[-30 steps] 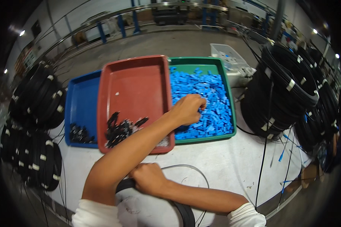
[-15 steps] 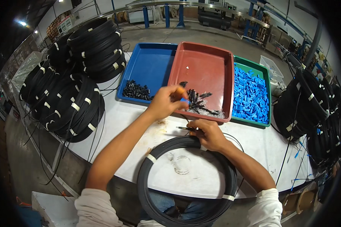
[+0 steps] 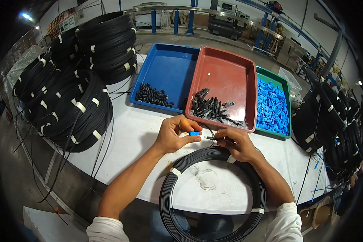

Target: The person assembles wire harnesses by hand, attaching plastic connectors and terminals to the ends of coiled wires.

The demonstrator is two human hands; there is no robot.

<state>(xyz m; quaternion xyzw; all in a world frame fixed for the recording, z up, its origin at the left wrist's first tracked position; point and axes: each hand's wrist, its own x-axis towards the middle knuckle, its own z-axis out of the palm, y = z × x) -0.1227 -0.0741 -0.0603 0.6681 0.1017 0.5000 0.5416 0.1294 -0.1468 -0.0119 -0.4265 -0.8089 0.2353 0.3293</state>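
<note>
My left hand pinches a small blue connector housing between thumb and fingers; one finger wears an orange cover. Facing it, just to the right, my right hand grips a thin black cable-end connector whose pale tip points at the blue piece. A narrow gap separates the two parts. Below both hands lies a large coil of black cable, bound with white tape and hanging partly over the table's near edge. A thin cable loop rises behind the right hand's fingers.
Behind my hands stand a blue tray with short black parts, a red tray with black connectors and clear bits, and a green tray full of blue housings. Stacked cable coils flank the white table at left, more coils at right.
My left hand has come down from over the red tray's front, bringing the blue housing close to the connector in my right hand. The whole view has shifted slightly.
</note>
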